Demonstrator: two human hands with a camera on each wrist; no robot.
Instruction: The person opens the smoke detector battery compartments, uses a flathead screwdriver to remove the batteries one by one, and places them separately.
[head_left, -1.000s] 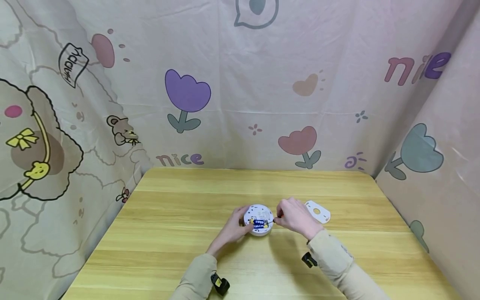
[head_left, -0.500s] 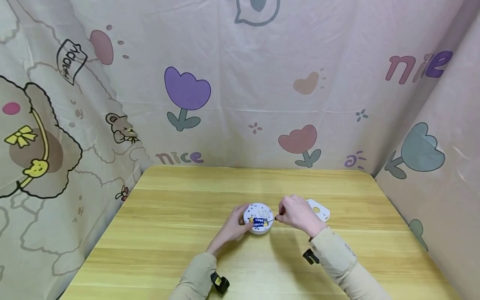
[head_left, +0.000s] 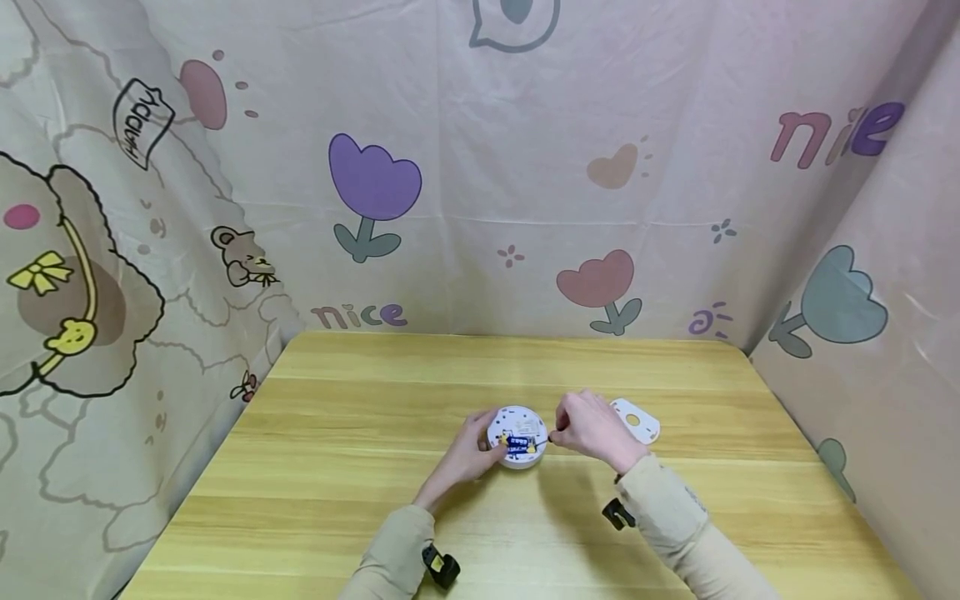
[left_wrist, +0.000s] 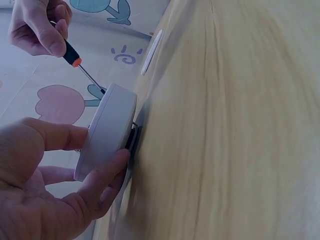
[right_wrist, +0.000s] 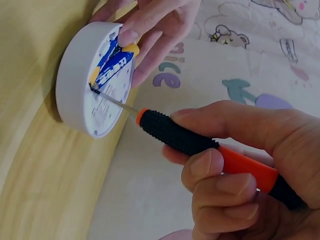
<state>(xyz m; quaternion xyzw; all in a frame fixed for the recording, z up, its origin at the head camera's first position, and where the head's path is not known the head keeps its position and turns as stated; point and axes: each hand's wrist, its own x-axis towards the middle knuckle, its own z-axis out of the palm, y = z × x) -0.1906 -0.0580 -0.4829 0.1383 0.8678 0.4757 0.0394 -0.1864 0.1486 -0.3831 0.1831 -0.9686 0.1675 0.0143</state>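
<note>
Near the middle of the table, my left hand (head_left: pixel 468 450) grips a round white device (head_left: pixel 517 418) by its rim, thumb over the upper face. In the right wrist view, blue-and-yellow batteries (right_wrist: pixel 116 67) lie in the recess of that face. My right hand (head_left: pixel 596 429) holds a black-and-orange screwdriver (right_wrist: pixel 245 167) by its handle, fingers wrapped around it. The screwdriver's tip meets the device at the end of a battery, close to the rim. In the left wrist view, the device (left_wrist: pixel 109 132) is tilted, with something dark under its lower side that I cannot identify.
A flat white plate (head_left: pixel 647 427) with a central hole lies just beyond my right hand. The wooden table (head_left: pixel 360 392) ends at a printed curtain (head_left: pixel 450 167) along the back and sides. A black wrist mount (head_left: pixel 441 568) hangs at each sleeve.
The right hand with the screwdriver shifts slightly right, then slightly back. The left hand keeps its hold on the device. The head view moves a little.
</note>
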